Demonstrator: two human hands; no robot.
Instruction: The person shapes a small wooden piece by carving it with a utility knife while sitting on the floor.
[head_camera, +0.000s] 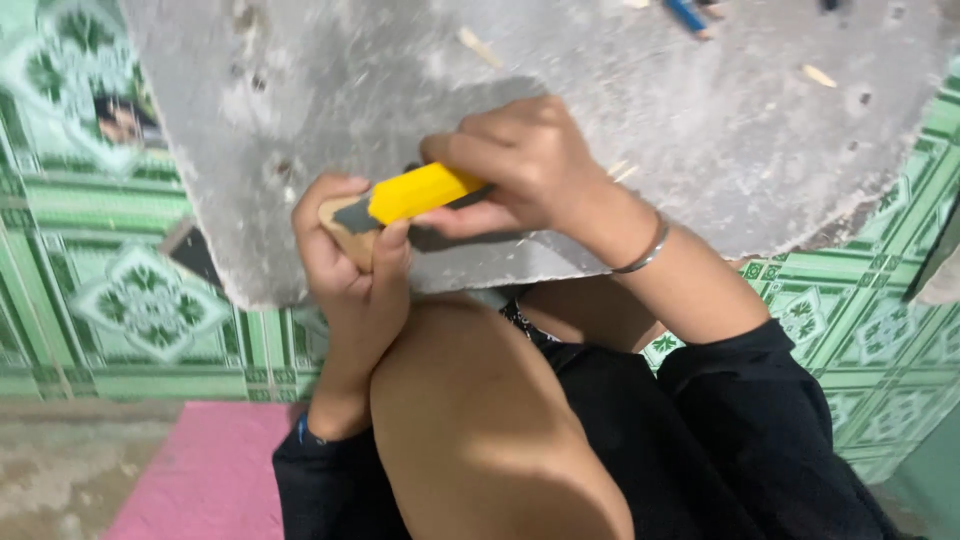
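Right grip: the right hand (525, 165) is closed around the yellow plastic utility knife with a grey blade end (410, 195), fingers curled over its body, the blade pointing toward the left hand.
Left grip: the left hand (350, 270) is closed around a small tan wooden piece (345, 228), thumb up beside the blade; most of the piece is hidden by the fingers.
Step in hand: judged to be whittling, the blade set against the top of the wooden piece.
Next move calls for: a short, controlled stroke, with the left thumb kept off the blade's line.
Work surface: a rough grey slab (640, 110) serves as the desk; both hands work just above its near edge.
Edges and room: the near edge is broken and uneven; open slab lies beyond the hands, with thin pale wooden slivers (480, 47) scattered well apart.
Surroundings: bare knee (480, 420) below, green patterned tiles (130, 290), pink mat (210, 470).
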